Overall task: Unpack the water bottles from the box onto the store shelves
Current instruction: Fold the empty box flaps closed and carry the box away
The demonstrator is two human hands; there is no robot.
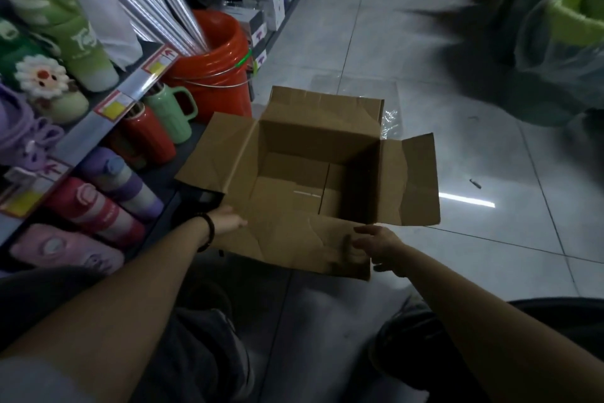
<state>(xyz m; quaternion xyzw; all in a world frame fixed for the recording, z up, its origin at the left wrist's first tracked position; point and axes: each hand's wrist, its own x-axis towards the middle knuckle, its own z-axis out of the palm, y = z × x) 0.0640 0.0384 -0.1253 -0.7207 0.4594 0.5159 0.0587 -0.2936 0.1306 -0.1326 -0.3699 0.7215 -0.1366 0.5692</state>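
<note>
The box (313,173) sits on the floor (490,157), shelves (98,128) to its left.

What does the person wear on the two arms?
Both forearms are bare. The left wrist has a dark bracelet. A pale short sleeve shows on the left arm. No gloves; no right sleeve is in view.

Tiled floor (457,255) and store shelves (94,128) at my left.
I see the open box (294,187) and a red bucket (212,72) on the floor; water bottles (130,187) crowd the shelves.
</note>
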